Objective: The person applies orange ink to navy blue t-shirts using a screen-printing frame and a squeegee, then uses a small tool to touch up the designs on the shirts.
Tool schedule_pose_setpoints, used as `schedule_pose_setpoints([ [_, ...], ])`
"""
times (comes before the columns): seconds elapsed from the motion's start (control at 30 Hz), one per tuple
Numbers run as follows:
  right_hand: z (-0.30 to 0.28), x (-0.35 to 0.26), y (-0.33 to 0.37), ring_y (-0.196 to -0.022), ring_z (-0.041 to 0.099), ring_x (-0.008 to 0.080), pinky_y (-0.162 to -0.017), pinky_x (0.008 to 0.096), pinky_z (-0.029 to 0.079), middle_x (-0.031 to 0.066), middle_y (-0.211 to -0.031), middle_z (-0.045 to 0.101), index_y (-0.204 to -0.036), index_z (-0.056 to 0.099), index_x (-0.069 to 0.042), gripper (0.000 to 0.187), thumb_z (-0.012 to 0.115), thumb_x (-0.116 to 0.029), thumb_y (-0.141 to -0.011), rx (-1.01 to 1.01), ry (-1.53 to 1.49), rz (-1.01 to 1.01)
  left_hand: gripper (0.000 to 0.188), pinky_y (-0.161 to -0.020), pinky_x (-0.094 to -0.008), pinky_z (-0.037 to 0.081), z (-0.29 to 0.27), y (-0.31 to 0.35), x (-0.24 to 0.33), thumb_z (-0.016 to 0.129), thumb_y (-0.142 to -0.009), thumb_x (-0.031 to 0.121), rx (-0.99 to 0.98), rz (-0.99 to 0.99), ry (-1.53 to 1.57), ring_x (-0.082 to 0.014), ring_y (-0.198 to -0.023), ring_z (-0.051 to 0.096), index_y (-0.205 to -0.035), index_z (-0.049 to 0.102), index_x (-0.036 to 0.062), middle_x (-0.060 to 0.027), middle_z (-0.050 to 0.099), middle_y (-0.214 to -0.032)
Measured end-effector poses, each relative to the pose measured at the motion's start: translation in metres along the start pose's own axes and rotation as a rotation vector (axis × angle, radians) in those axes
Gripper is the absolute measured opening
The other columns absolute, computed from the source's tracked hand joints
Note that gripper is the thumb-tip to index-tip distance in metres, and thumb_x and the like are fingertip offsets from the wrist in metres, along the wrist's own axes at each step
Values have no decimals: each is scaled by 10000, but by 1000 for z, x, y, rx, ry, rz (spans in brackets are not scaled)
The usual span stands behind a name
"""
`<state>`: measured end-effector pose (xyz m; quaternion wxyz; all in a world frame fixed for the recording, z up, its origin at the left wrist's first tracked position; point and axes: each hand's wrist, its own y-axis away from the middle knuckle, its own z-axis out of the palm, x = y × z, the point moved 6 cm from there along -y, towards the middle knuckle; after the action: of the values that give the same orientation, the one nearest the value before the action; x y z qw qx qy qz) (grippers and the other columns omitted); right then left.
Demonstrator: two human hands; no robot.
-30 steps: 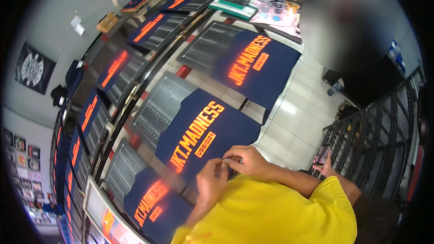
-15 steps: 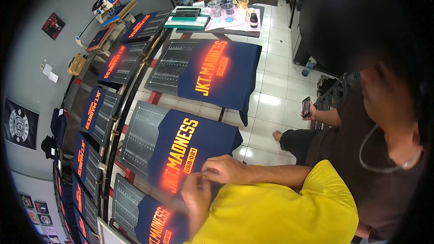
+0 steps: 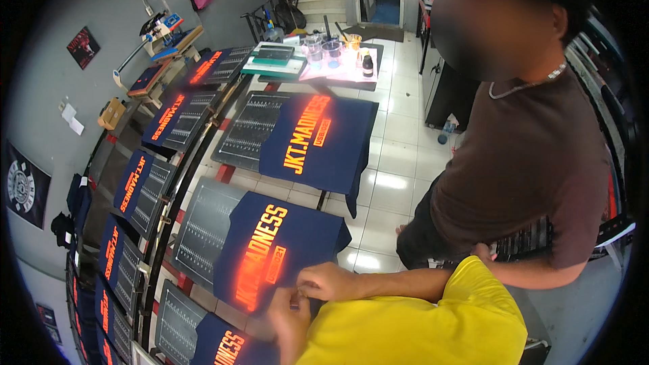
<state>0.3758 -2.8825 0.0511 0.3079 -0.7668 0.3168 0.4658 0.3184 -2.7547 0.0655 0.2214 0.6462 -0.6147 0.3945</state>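
Note:
My left hand (image 3: 289,318) and my right hand (image 3: 331,282) meet at their fingertips over the lower edge of a navy shirt (image 3: 314,233). Both hands are closed in a pinch; whatever lies between the fingers is too small to make out. The shirt has bright orange lettering and lies on a grey flat platen (image 3: 199,226). Nearer to me, another navy shirt (image 3: 211,331) with the same print is partly hidden by my left hand. A third navy shirt (image 3: 348,138) covers the platen beyond, its edge hanging down. My yellow sleeve (image 3: 487,297) shows at the bottom.
A person in a brown shirt (image 3: 520,155) stands close on my right. At the far end, a small table (image 3: 270,82) bears cups and a dark bottle (image 3: 367,64). More printed shirts line the left row, including one navy shirt (image 3: 128,169). A rail (image 3: 196,155) runs between the rows.
My view has shifted, so the shirts appear lower and further left. The person in brown has straightened and turned; their phone no longer shows. My hands remain pinched together.

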Motion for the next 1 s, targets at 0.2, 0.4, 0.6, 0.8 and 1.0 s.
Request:
schedule_pose_setpoints([
  [0.2, 7, 3, 2, -811, 647, 336, -677, 392, 504, 142, -880, 652, -938, 614, -42, 124, 626, -153, -883, -9, 28, -47, 101, -577, -327, 502, -1, 6, 1, 683, -787, -12, 30, 35, -14, -232, -605, 643, -793, 584, -35, -148, 631, -703],
  [0.4, 12, 3, 3, -824, 647, 349, -681, 397, 510, 147, -884, 649, -952, 617, -40, 134, 631, -150, -876, -23, 35, -47, 103, -569, -322, 504, -1, 13, -1, 681, -782, -22, 67, 23, -15, -228, -605, 649, -782, 578, -30, -136, 622, -691],
  [0.6, 10, 4, 3, -824, 653, 346, -682, 389, 520, 144, -888, 655, -960, 623, -34, 144, 638, -143, -868, 5, 42, -56, 108, -567, -322, 499, 0, 11, -3, 690, -779, -20, 90, 92, -21, -235, -606, 648, -776, 582, -28, -132, 617, -693],
  [0.8, 2, -6, 3, -799, 654, 363, -677, 421, 518, 160, -873, 657, -913, 602, -14, 136, 631, -136, -859, 57, 47, -56, 102, -566, -327, 498, 1, 8, 4, 694, -770, -32, 88, 125, -14, -240, -607, 644, -776, 592, -25, -136, 609, -695],
  [1.0, -4, -6, 3, -790, 660, 345, -673, 398, 524, 159, -874, 663, -921, 620, -13, 131, 636, -122, -851, 103, 26, -71, 94, -597, -325, 520, 3, 4, 3, 697, -785, -19, 78, 74, 8, -230, -641, 662, -817, 610, -32, -143, 645, -732],
])
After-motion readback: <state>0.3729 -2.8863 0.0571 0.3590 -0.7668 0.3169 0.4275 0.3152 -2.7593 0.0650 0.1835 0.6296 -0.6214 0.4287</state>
